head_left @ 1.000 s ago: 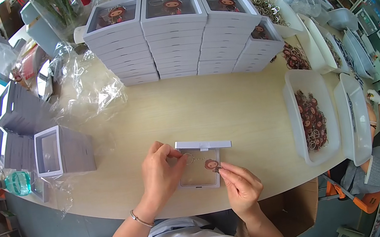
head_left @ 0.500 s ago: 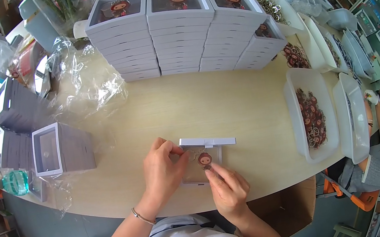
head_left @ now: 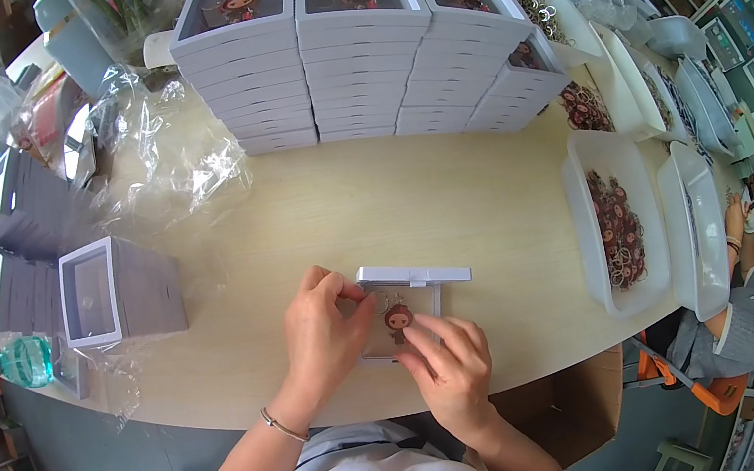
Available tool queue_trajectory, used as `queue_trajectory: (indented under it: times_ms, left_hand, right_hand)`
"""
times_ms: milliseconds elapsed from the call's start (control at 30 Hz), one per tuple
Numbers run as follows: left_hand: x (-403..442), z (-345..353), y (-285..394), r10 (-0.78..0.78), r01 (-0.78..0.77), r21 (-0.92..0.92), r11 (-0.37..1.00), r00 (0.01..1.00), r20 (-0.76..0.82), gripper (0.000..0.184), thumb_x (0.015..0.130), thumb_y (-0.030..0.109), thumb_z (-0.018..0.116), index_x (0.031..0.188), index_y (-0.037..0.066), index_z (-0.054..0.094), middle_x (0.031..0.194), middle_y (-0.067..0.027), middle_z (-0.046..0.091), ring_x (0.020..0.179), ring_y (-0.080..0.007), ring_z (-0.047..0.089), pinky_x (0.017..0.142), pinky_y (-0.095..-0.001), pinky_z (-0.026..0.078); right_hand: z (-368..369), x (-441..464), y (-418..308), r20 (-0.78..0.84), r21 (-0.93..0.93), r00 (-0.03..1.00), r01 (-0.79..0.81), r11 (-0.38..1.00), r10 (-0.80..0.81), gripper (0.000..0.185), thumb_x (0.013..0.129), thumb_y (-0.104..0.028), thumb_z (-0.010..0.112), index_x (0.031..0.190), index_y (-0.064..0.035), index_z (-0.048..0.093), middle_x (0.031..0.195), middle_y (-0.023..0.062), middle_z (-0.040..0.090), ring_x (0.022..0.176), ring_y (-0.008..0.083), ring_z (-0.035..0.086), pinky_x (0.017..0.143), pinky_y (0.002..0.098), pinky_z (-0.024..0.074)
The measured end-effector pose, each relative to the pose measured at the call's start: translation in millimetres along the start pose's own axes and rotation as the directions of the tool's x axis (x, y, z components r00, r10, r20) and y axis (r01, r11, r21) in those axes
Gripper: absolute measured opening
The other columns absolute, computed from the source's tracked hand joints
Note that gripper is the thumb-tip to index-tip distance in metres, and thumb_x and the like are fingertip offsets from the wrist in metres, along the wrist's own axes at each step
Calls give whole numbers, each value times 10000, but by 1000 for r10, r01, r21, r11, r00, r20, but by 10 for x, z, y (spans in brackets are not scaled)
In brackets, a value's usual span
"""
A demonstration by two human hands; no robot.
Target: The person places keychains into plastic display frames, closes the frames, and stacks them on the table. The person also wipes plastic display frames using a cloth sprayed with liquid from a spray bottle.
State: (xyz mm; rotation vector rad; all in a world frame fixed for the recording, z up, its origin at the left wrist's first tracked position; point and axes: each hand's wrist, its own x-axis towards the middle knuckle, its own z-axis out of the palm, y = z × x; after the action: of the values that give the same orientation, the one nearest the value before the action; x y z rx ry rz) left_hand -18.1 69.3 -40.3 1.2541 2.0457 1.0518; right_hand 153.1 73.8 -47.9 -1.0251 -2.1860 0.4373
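A clear-windowed display case [head_left: 434, 298] with a white frame lies on the table in front of me, its hinged half [head_left: 414, 275] raised along the far side. On its transparent film rests a keychain [head_left: 398, 318] with a brown cartoon-figure charm, its metal ring toward the far side. My left hand [head_left: 325, 330] is closed at the case's left edge, thumb and fingers pinched together; its grip is partly hidden. My right hand [head_left: 449, 359] is over the near right part of the case, fingers apart, fingertips beside the charm's lower end.
Stacked white cases [head_left: 367, 66] holding keychains stand at the back. More cases [head_left: 119, 289] are at left beside crumpled plastic wrap [head_left: 171, 156]. A white bin [head_left: 585, 239] of charms stands at right, near another bin [head_left: 689, 231]. Two people sit beyond on the right.
My right fingers have spread and drawn slightly away from the charm. The keychain has shifted a little left and lies in the case. My left hand has barely moved.
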Motion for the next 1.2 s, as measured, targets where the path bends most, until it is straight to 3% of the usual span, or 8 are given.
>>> queue_trajectory:
  times_ms: [167, 767, 900, 967, 1067, 1167, 1200]
  left_hand:
    - [-2, 8, -14, 4, -4, 0, 1000, 1000, -7, 160, 728, 87, 764, 742, 18, 620, 828, -110, 591, 672, -284, 607, 602, -376, 480]
    - [9, -3, 3, 2, -2, 0, 1000, 1000, 4, 186, 726, 102, 782, 731, 17, 617, 806, -106, 581, 603, -249, 574, 566, -362, 463]
    - [-3, -69, -7, -2, 5, -57, 998, 999, 51, 231, 708, 105, 809, 808, 24, 617, 854, -93, 569, 643, -212, 569, 579, -355, 463]
    - [-36, -189, -39, 8, 3, -91, 996, 993, 117, 316, 684, 89, 827, 905, 34, 609, 927, -89, 562, 727, -204, 580, 618, -349, 475]
    - [-112, -351, -161, 145, -144, -17, 989, 978, 151, 758, 567, 28, 881, 1232, 68, 519, 1148, -77, 537, 971, -204, 559, 781, -327, 494]
    - [-146, -448, -160, 181, -168, -76, 983, 954, 237, 1112, 493, 21, 907, 1436, 98, 324, 1333, -89, 471, 1153, -257, 483, 932, -366, 465]
    - [-152, -456, -148, 179, -167, -65, 984, 945, 274, 1138, 504, 26, 902, 1456, 98, 283, 1360, -105, 453, 1192, -287, 457, 977, -384, 441]
  right_hand:
    - [51, 77, 74, 62, 124, 995, -91, 988, 84, 447, 631, -92, 841, 1038, -81, 659, 1170, 56, 642, 1010, 263, 571, 885, 385, 436]
    - [107, 10, 7, -51, -31, 997, -60, 998, 59, 481, 606, -131, 871, 1027, -75, 645, 1058, 23, 642, 951, 238, 563, 837, 378, 433]
    - [-13, 74, -33, -50, 57, 987, -150, 987, 153, 503, 584, -80, 879, 1033, -30, 657, 1045, 91, 665, 955, 293, 588, 822, 390, 486]
    - [-129, 94, 14, -51, 131, 976, -203, 970, 211, 526, 581, -84, 884, 1050, -21, 654, 1047, 102, 663, 959, 298, 588, 824, 390, 490]
    - [-285, 64, 143, -66, 158, 956, -274, 949, 287, 555, 618, -85, 876, 1111, -20, 630, 1066, 108, 655, 986, 294, 585, 844, 388, 481]
    - [-403, 82, 232, -104, 191, 940, -302, 934, 325, 473, 715, -64, 818, 1140, -15, 615, 1078, 117, 652, 1005, 284, 581, 864, 379, 474]
    - [-428, 104, 256, -120, 207, 937, -300, 931, 329, 448, 738, -62, 801, 1142, -14, 613, 1080, 116, 653, 1008, 279, 581, 867, 377, 473]
